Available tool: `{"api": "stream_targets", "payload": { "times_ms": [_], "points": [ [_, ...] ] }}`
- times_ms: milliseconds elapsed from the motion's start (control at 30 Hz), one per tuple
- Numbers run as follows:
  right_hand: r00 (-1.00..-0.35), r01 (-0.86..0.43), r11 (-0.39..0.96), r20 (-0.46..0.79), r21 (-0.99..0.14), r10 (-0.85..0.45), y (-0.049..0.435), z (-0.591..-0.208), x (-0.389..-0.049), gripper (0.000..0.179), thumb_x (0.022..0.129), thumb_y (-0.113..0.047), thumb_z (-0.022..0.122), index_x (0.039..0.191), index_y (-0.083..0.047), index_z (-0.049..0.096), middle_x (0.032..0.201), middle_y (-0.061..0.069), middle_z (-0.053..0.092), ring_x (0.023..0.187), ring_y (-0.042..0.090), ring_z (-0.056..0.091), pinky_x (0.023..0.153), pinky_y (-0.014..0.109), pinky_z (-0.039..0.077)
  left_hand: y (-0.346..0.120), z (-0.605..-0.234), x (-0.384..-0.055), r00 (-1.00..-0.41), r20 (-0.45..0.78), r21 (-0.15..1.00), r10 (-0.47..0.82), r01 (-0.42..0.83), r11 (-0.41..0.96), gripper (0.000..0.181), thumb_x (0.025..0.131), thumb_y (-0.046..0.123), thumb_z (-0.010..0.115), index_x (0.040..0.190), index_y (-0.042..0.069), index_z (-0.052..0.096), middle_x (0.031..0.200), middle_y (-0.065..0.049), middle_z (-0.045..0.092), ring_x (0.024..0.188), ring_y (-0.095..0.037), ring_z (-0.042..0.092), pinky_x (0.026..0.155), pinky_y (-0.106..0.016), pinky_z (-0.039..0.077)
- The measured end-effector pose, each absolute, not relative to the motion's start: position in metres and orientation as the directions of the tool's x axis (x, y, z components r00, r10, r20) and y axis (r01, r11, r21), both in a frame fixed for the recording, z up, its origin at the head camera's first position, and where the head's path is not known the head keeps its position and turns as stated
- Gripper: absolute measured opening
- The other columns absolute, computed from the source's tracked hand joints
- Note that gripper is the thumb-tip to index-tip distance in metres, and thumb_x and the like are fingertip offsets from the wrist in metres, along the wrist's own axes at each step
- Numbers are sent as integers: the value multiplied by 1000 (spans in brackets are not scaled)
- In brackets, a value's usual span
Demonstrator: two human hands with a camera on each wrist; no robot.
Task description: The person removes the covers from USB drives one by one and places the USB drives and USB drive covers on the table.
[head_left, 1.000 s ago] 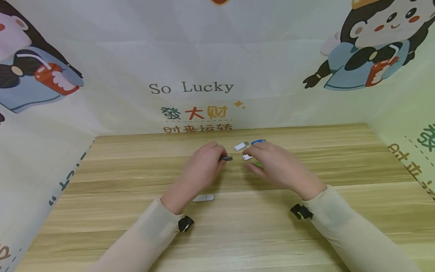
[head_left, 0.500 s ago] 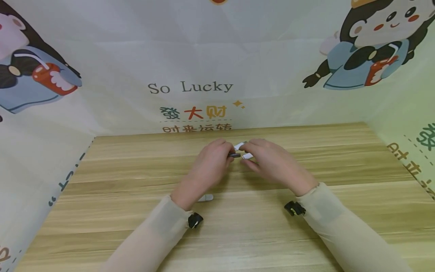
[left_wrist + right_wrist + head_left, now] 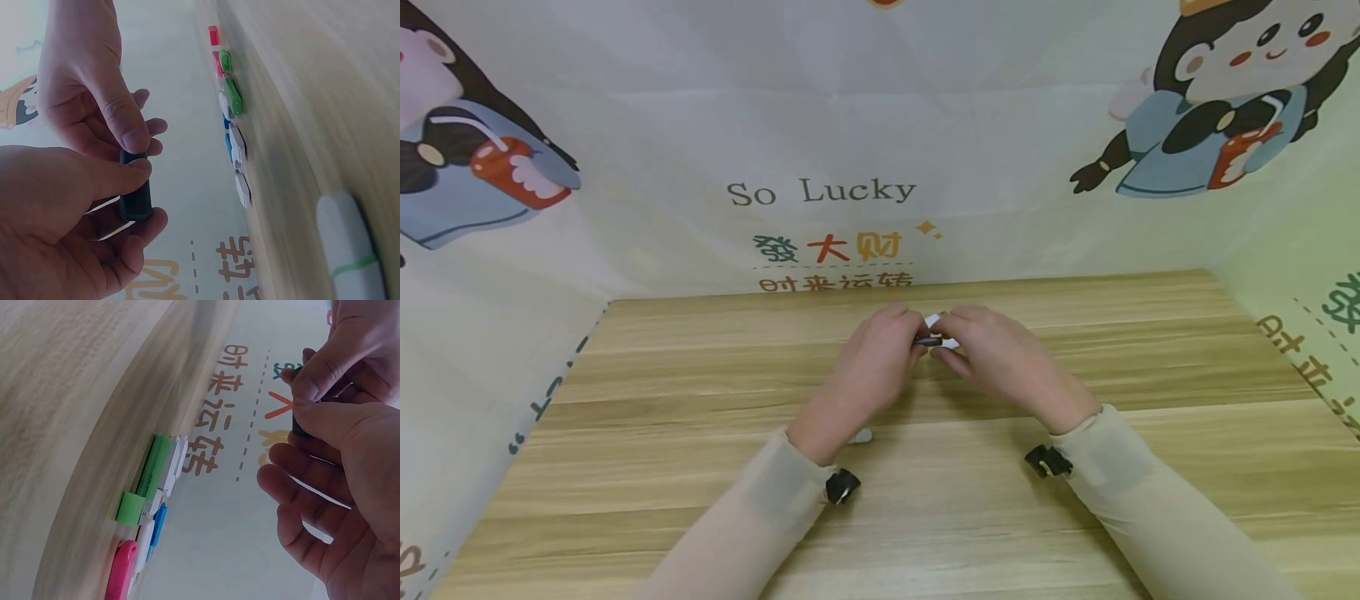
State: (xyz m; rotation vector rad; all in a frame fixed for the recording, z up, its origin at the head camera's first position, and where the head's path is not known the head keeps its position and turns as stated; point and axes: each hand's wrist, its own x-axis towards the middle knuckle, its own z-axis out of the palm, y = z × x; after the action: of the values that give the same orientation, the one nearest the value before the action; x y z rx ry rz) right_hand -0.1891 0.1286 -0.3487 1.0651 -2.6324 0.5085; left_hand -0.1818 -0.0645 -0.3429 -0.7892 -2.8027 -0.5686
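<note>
A black USB stick is held up between my two hands over the back of the table. My left hand pinches its body between thumb and fingers, as the left wrist view shows of the stick. At the other end, the thumb and fingers of my right hand grip it, partly hiding that end. Beyond and below the fingers lie USB sticks: a white one, and in the right wrist view a green one and a pink one.
A white stick with a green band lies on the wooden table nearer the body, partly hidden by my left wrist in the head view. Several blue, white, green and red sticks form a row. A printed cloth wall rises behind the table.
My left hand has moved right with the black USB stick until it meets the right hand. The right hand has shifted slightly left and now grips the stick's free end.
</note>
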Motion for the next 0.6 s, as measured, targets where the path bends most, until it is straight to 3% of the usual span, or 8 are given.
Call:
{"api": "stream_targets", "payload": {
  "times_ms": [600],
  "points": [
    [-657, -745, 628, 409, -224, -634, 127, -351, -187, 14, 101, -13, 75, 111, -3, 76, 103, 9, 76, 94, 24, 72, 87, 42, 60, -63, -346, -177, -828, 283, 290, 485, 556, 779, 8, 101, 9, 73, 100, 1, 73, 96, -9, 67, 90, -24, 66, 83, -38, 57]
  ]
}}
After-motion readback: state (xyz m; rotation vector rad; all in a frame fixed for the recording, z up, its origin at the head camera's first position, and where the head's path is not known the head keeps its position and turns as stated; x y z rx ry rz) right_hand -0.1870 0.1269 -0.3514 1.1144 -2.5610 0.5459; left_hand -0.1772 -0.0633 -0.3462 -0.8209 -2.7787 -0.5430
